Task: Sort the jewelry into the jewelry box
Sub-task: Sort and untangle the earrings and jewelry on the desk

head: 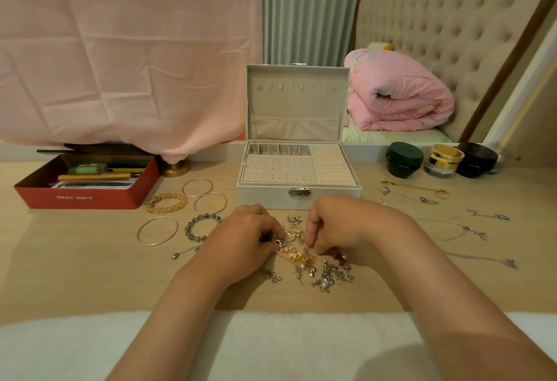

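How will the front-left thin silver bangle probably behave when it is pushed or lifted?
The thin silver bangle looks like a rigid hoop, so it should keep its shape. Lying flat on the smooth table, it would likely slide; lifted on edge, it may roll.

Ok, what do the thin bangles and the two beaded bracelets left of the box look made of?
Thin bangles: likely polished metal, silvery to pale gold; narrow hoops with bright glints. Amber beaded bracelet: translucent orange beads, glossy, stone or glass, unclear which. Grey beaded bracelet: dark grey mottled beads, smooth sheen, probably stone.
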